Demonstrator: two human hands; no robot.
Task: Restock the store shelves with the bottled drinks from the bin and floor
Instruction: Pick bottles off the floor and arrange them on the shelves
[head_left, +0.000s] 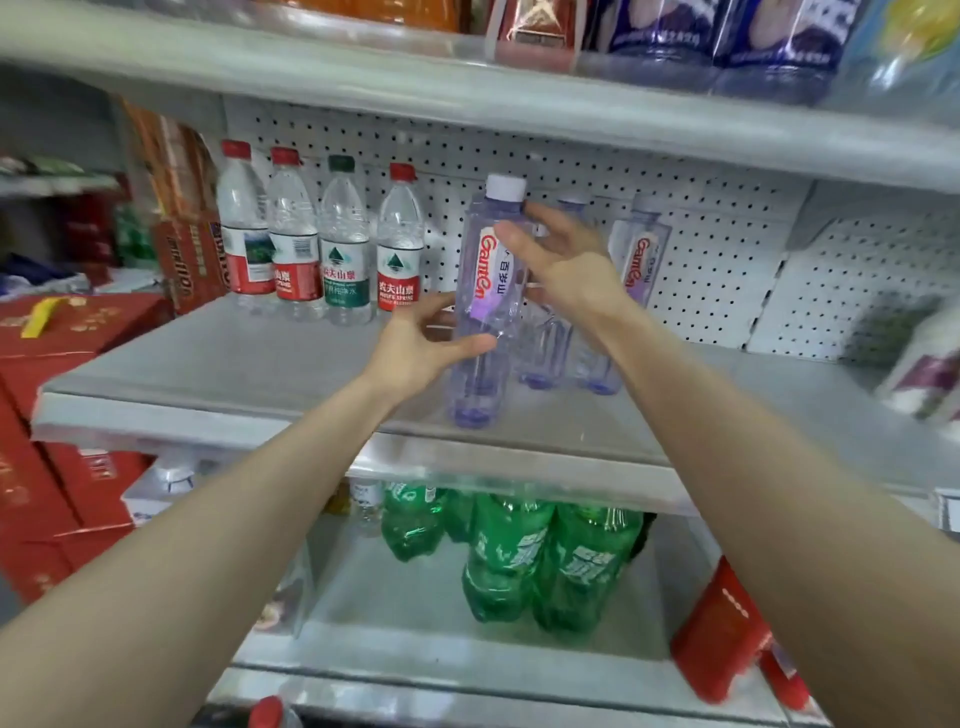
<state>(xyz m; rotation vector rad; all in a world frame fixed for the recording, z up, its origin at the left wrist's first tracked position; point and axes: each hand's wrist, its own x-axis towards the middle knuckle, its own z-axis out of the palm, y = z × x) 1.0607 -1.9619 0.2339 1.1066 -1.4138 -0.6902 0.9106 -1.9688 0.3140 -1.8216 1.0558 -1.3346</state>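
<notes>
**Item: purple-tinted bottle, being seated on the middle shelf**

Location: purple-tinted bottle (485, 280) base-down near the front of the middle shelf (234, 358), leaning slightly, ahead of the matching bottles (639, 260).
Left hand (415, 348): fingers (436, 304) and thumb curled round its lower body.
Right hand (566, 260): fingers straight and spread by the label, gripping nothing.
Handling, as judged: stand it upright and slide it back into line, label outward, before letting go.

Grey metal middle shelf (208, 364): four clear plastic water bottles (317, 244) rowed at rear, centre-left; purple-tinted plastic bottle (483, 312) frame centre, near front edge; two like bottles (543, 353) behind, right. Green plastic soda bottles (545, 561) below, lower centre.
</notes>
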